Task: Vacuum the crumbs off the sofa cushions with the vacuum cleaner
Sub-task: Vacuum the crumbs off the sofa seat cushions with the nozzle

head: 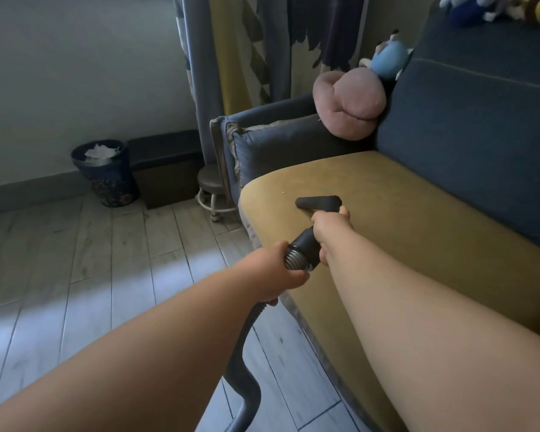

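Observation:
The sofa's mustard-yellow seat cushion (402, 219) runs from the centre to the right edge, below a dark blue back cushion (480, 145). A dark vacuum nozzle (318, 203) rests flat on the yellow cushion near its left end. My right hand (329, 235) grips the black tube just behind the nozzle. My left hand (276, 272) grips the ribbed grey hose (242, 369), which drops to the floor and curves toward the bottom edge. A tiny pale crumb (283, 192) lies on the cushion just left of and beyond the nozzle.
A pink plush (349, 104) and a blue plush (388, 59) lean at the sofa's left corner above a blue pillow (287, 148). A small round stool (211, 188), a dark box (166, 169) and a waste bin (105, 173) stand on the wooden floor (91, 260) to the left.

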A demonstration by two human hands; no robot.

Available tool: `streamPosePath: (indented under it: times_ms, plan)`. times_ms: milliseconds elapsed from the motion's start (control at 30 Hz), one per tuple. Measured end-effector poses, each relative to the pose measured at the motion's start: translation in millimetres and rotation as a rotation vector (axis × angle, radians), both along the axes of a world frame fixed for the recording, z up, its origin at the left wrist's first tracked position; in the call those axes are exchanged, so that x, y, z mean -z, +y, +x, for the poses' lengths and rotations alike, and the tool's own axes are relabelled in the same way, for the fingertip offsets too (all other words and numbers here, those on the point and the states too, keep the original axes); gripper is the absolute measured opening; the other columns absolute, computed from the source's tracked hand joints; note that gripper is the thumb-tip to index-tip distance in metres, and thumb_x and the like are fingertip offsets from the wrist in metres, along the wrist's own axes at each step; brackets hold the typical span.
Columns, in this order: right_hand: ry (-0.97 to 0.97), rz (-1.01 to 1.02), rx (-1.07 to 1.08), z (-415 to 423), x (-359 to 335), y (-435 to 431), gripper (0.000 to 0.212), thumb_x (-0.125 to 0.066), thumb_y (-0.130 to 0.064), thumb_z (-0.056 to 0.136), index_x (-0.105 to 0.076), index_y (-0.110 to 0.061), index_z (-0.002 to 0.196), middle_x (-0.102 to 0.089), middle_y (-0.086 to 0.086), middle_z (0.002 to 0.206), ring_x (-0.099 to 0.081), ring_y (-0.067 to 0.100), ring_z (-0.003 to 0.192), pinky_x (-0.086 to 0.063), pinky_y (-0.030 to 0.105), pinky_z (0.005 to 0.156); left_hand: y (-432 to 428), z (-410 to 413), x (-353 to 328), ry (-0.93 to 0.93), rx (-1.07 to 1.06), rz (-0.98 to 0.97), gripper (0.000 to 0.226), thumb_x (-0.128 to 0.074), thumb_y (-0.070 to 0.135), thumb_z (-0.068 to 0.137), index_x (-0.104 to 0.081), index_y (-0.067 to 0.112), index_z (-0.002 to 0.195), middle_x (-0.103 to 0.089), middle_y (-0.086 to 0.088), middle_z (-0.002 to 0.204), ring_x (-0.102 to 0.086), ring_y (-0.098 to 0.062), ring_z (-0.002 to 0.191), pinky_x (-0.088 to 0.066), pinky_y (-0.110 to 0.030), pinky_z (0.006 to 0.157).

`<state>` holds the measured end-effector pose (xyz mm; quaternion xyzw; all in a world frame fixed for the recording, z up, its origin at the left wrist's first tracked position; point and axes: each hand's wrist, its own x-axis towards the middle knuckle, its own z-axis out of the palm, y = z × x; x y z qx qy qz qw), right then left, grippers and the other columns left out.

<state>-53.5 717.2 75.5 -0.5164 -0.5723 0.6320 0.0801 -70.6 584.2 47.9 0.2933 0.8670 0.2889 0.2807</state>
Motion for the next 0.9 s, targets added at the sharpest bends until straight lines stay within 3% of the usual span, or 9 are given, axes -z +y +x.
streamPosePath:
  times_ms: [67,167,300,533,667,733,900]
  plan:
    - [0.009,-0.019,0.018,-12.8,-1.8,5.7,0.072,-0.045,-0.016,0.095,-0.006,-0.040,0.151,-0.041,0.008,0.108,-0.044,0.030,0.096,-0.040,0.041,0.084,4.4,-11.3,-0.6,0.003,-0.012,0.000,0.037,-0.067,0.041,0.084,-0.045,0.026,0.109,-0.060,-0.004,0.083,-0.058,-0.010,0.043,-0.054,-0.023,0.045]
    - [-0.037,-0.015,-0.053,-31.7,-2.7,10.8,0.062,-0.042,-0.015,0.095,-0.015,-0.030,0.149,-0.046,0.009,0.096,-0.047,0.033,0.117,-0.031,0.047,0.110,10.8,-28.8,-3.6,0.024,-0.027,-0.015,0.037,-0.067,0.040,0.084,-0.044,0.025,0.110,-0.060,-0.004,0.083,-0.058,-0.010,0.044,-0.055,-0.023,0.046]
    - [-0.016,0.028,-0.085,-49.5,-4.1,14.7,0.067,-0.045,-0.017,0.095,-0.011,-0.034,0.150,-0.048,0.015,0.132,-0.051,0.036,0.113,-0.046,0.052,0.098,17.5,-39.1,-3.7,0.035,-0.080,-0.011,0.039,-0.066,0.038,0.084,-0.044,0.023,0.112,-0.060,-0.005,0.087,-0.060,-0.014,0.051,-0.056,-0.025,0.048]
    - [0.025,0.069,-0.007,-35.0,8.6,34.1,0.069,-0.047,-0.017,0.094,-0.013,-0.040,0.150,-0.045,0.012,0.137,-0.050,0.036,0.114,-0.047,0.046,0.084,34.8,-27.9,8.2,-0.029,-0.033,0.039,0.035,-0.067,0.039,0.083,-0.044,0.026,0.105,-0.058,-0.004,0.082,-0.056,-0.008,0.040,-0.048,-0.020,0.041]
    - [0.111,0.166,0.044,-11.8,13.5,64.5,0.064,-0.045,-0.014,0.095,-0.015,-0.024,0.150,-0.032,0.013,0.150,-0.039,0.038,0.131,-0.037,0.051,0.104,61.6,-14.3,7.3,-0.085,0.018,0.088,0.033,-0.067,0.038,0.084,-0.045,0.026,0.105,-0.058,-0.002,0.080,-0.055,-0.009,0.042,-0.050,-0.022,0.042]
    - [0.114,0.179,0.074,-5.3,13.3,74.8,0.062,-0.044,-0.011,0.096,-0.016,-0.022,0.150,-0.030,0.014,0.151,-0.038,0.038,0.133,-0.036,0.050,0.105,71.8,-9.2,5.2,-0.097,0.041,0.091,0.034,-0.066,0.038,0.085,-0.046,0.024,0.109,-0.058,-0.003,0.081,-0.056,-0.013,0.046,-0.055,-0.025,0.045]
    - [-0.037,0.089,0.060,-14.4,4.1,68.8,0.071,-0.048,-0.020,0.096,-0.009,-0.042,0.151,-0.044,0.012,0.137,-0.045,0.031,0.097,-0.042,0.043,0.076,67.1,-11.0,4.6,-0.044,0.010,0.073,0.037,-0.064,0.037,0.086,-0.044,0.023,0.114,-0.058,-0.002,0.084,-0.058,-0.015,0.053,-0.054,-0.025,0.044]
